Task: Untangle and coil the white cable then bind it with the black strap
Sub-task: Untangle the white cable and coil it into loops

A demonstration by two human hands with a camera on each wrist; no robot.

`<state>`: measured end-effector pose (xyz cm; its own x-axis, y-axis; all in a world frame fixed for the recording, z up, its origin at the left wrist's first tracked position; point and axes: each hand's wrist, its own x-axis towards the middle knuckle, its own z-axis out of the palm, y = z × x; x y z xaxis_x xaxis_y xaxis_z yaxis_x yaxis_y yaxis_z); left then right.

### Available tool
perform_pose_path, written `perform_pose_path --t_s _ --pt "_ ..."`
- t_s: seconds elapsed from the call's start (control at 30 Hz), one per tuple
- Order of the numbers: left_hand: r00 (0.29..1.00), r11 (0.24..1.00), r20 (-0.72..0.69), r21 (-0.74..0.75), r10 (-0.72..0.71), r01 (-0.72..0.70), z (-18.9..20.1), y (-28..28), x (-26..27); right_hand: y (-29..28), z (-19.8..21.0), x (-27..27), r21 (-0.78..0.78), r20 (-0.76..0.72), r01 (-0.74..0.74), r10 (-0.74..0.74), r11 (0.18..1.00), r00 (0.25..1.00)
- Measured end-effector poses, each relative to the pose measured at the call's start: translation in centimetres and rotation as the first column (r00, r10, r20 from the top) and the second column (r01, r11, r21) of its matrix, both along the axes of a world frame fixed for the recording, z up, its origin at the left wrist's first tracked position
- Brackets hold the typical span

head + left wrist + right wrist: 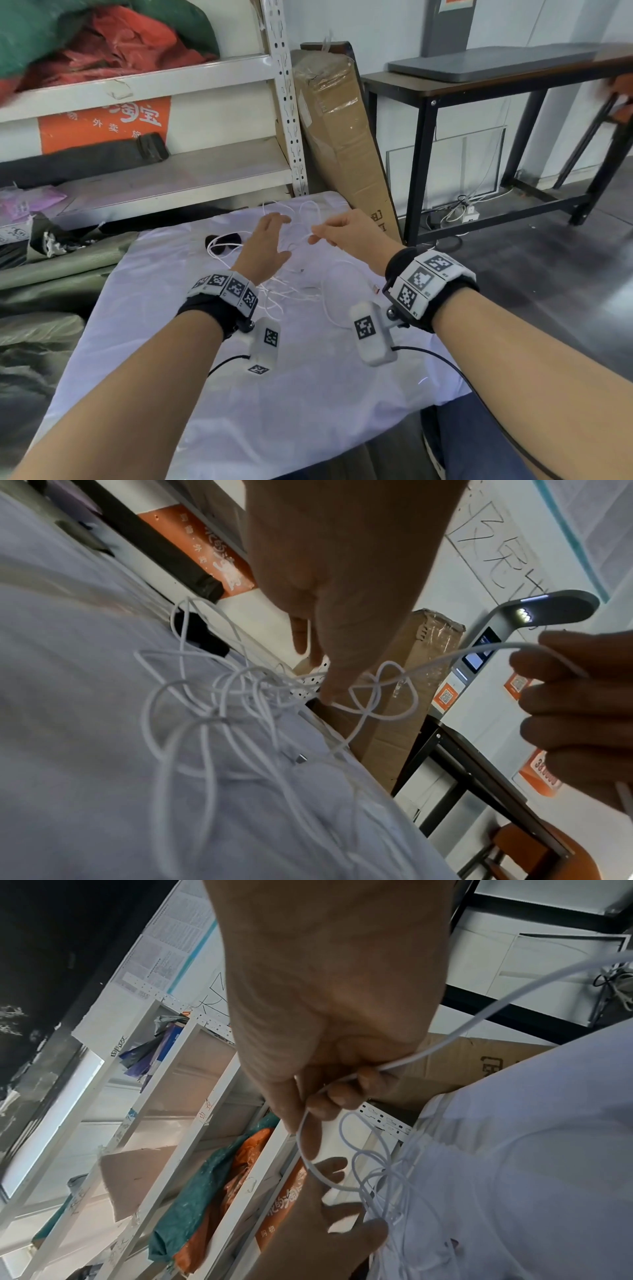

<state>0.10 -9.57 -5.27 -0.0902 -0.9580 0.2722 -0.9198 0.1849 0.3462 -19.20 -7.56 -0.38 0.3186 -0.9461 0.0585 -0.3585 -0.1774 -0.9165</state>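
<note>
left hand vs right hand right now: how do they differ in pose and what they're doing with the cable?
The right hand has curled fingers pinching a strand of the white cable lifted off the cloth; the left hand has spread, straight fingers and grips nothing. The left hand reaches into the tangled loops with a fingertip touching one; the right hand holds its strand to the side of the tangle. Both hover above the white cloth and wear marker wristbands.

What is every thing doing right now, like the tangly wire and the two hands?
white cable: tangled, loose loops on the white cloth
black strap: lying unused under cable loops
right hand: pinching a cable strand, lifted
left hand: open, fingers spread over the tangle
</note>
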Motion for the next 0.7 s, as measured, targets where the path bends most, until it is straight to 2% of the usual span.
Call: perform_pose_path --t_s 0.03,0.1,0.13,0.23,0.3,0.33,0.37,0.4,0.47,0.5,0.53,0.63,0.7 --pt "1.0 0.998 0.003 0.062 0.006 -0.006 0.0 -0.3 -0.2 0.1 0.0 -0.1 0.002 -0.017 -0.015 0.015 1.0 1.0" --pt "0.987 0.974 0.162 0.221 0.01 -0.046 0.3 -0.7 -0.5 0.2 0.0 -0.3 0.01 -0.056 -0.035 0.036 0.999 0.998" --pt "0.97 0.965 0.243 0.252 0.013 -0.076 0.6 -0.6 -0.7 0.2 0.0 -0.5 0.019 -0.083 -0.044 0.046 0.999 0.995" --pt "0.947 0.97 0.313 0.197 0.076 -0.143 0.7 -0.6 -0.1 -0.2 -0.6 -1.0 0.05 -0.159 -0.072 0.079 0.996 0.984" --pt "0.976 0.985 0.19 0.115 0.106 -0.13 0.8 -0.4 0.1 -0.5 -1.2 -1.1 0.065 -0.218 -0.08 0.092 0.995 0.972" --pt "0.995 0.988 0.035 0.115 0.097 -0.1 1.1 -0.1 0.0 -0.7 -1.5 -1.0 0.075 -0.245 -0.074 0.09 0.994 0.965" --pt "0.984 0.99 -0.16 0.127 0.078 -0.058 1.5 0.3 -0.1 -0.9 -1.7 -0.8 0.092 -0.264 -0.058 0.081 0.994 0.961" --pt "0.93 0.992 -0.363 0.129 0.057 -0.011 2.1 0.8 -0.5 -1.0 -1.9 -0.6 0.112 -0.274 -0.038 0.067 0.993 0.959" --pt "0.757 0.987 -0.654 0.127 0.01 0.097 3.3 1.7 -1.0 -1.2 -2.2 -0.1 0.161 -0.261 -0.004 0.046 0.987 0.964" --pt "0.689 0.979 -0.724 0.13 -0.016 0.159 3.8 2.2 -1.2 -1.2 -2.2 0.2 0.181 -0.234 0.004 0.039 0.984 0.971" --pt "0.66 0.966 -0.75 0.138 -0.044 0.221 4.3 2.6 -1.1 -1.2 -2.2 0.4 0.194 -0.186 0.008 0.028 0.981 0.982" --pt "0.682 0.917 -0.724 0.192 -0.108 0.35 5.3 3.8 -0.6 -1.3 -2.1 0.8 0.19 0.007 0.062 -0.064 0.98 0.998" --pt "0.724 0.898 -0.683 0.252 -0.098 0.36 5.5 4.4 0.0 -1.7 -2.2 0.8 0.161 0.08 0.139 -0.153 0.977 0.985"
